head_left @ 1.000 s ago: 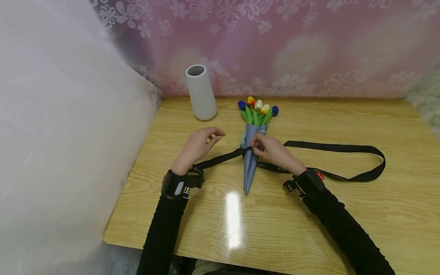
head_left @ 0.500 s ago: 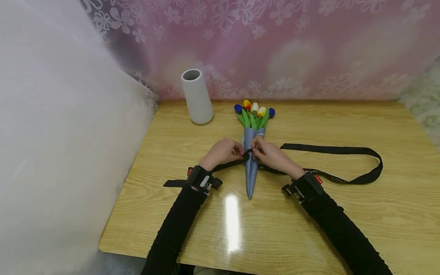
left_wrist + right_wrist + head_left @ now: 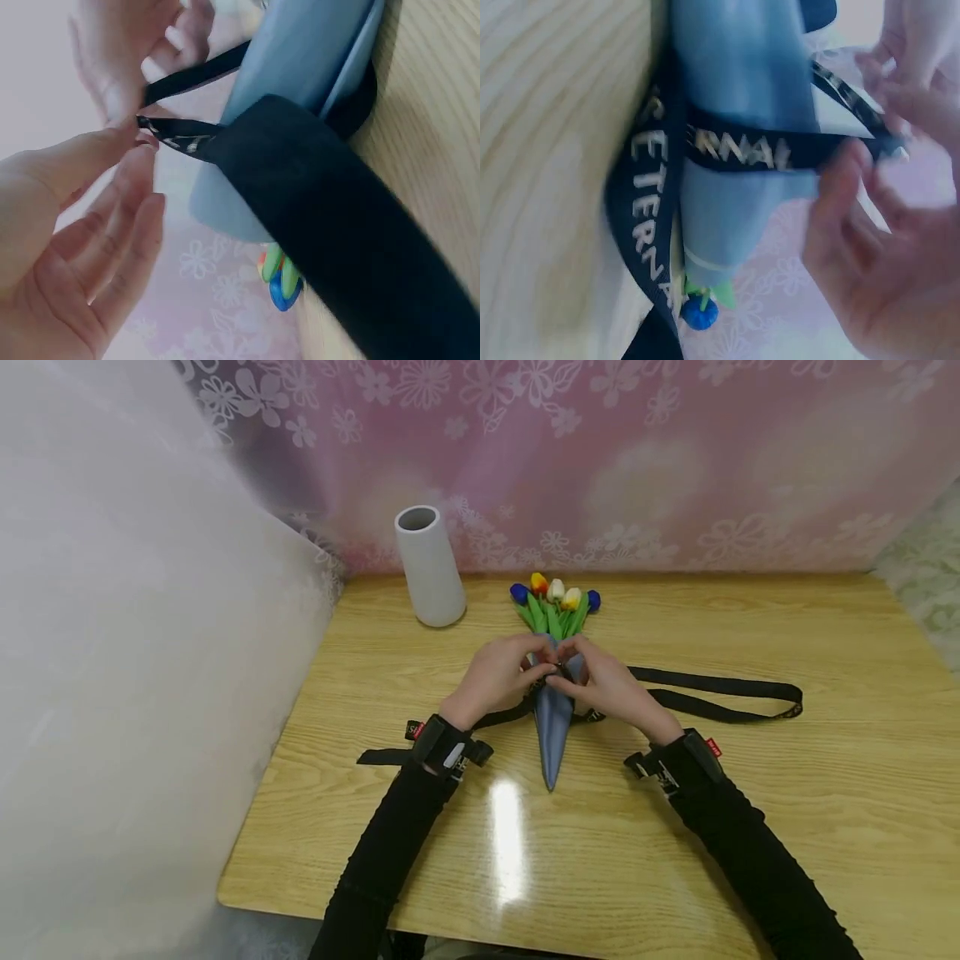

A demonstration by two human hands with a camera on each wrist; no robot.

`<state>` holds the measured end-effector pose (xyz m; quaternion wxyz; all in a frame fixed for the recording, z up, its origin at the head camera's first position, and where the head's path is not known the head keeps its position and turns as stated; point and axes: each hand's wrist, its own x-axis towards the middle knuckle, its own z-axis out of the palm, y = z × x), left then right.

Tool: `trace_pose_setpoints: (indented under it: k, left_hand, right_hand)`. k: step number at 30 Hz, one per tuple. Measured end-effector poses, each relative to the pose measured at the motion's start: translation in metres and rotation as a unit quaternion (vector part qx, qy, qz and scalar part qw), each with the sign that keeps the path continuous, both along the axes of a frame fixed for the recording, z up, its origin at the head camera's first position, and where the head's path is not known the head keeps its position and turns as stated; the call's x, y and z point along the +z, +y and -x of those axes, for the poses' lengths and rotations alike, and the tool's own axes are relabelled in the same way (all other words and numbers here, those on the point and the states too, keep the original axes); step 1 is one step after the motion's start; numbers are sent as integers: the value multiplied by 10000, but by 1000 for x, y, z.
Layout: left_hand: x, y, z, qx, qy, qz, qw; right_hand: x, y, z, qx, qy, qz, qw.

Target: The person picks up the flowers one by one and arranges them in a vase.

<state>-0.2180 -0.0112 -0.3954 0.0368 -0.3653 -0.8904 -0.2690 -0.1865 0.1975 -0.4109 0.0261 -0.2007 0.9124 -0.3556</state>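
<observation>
A small bouquet of tulips [image 3: 555, 597], blue, white and orange-yellow, lies on the table in a blue-grey cone wrapper [image 3: 552, 739]. Black ribbon [image 3: 708, 680] with pale lettering runs round the wrapper's middle. My left hand [image 3: 495, 677] pinches the ribbon between thumb and forefinger, just over the wrapper; its other fingers are loosely bent in the left wrist view. My right hand [image 3: 611, 689] meets it there from the right and pinches the ribbon too. The right wrist view shows a ribbon band [image 3: 742, 146] drawn from the wrapper up to the fingertips, which partly hide the ribbon's crossing.
A white vase [image 3: 433, 572] stands upright at the back left. One ribbon end [image 3: 381, 757] lies left by my left wrist, and a long loop stretches right across the wooden table [image 3: 825, 827]. A pink flowered cloth [image 3: 637, 468] hangs behind.
My left hand has come right from beside the bouquet to the ribbon and meets the right hand. Both are higher over the wrapper, and the ribbon loop on the right has been drawn in shorter.
</observation>
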Motion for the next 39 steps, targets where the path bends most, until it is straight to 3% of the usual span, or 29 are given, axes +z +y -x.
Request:
trace_pose_setpoints:
  k: [3, 6, 10, 13, 18, 25, 28, 31, 35, 39]
  left_hand:
    - [-2, -2, 0, 90, -99, -227, 9997]
    - [-7, -7, -1, 289, -441, -181, 9984]
    - [-17, -14, -3, 379, -844, 375, 9950]
    - [-22, -15, -4, 332, -952, 527, 9935]
    - [-23, -13, -4, 313, -902, 447, 9944]
    - [-23, -10, -4, 439, -1127, 840, 9891]
    - [-26, -9, -4, 515, -969, 968, 9892]
    - [-23, -8, -5, 678, -549, 921, 9919]
    - [-5, -5, -10, 854, -43, 357, 9957]
    - [17, 2, -14, 483, 88, -329, 9983]
  right_hand:
    - [2, -3, -1, -215, 295, -79, 9993]
    - [1, -4, -1, -414, 207, 135, 9988]
    - [1, 0, 0, -610, -210, 1075, 9921]
    - [2, 3, 1, -560, -376, 1542, 9857]
    - [4, 3, 1, -333, -573, 1610, 9847]
    - [7, 3, -1, -325, -795, 1734, 9811]
    - [5, 3, 0, -357, -740, 1751, 9811]
    - [1, 2, 1, -339, -673, 1457, 9864]
    - [-2, -1, 1, -139, -624, 664, 9957]
    - [-6, -3, -1, -52, -373, 306, 9988]
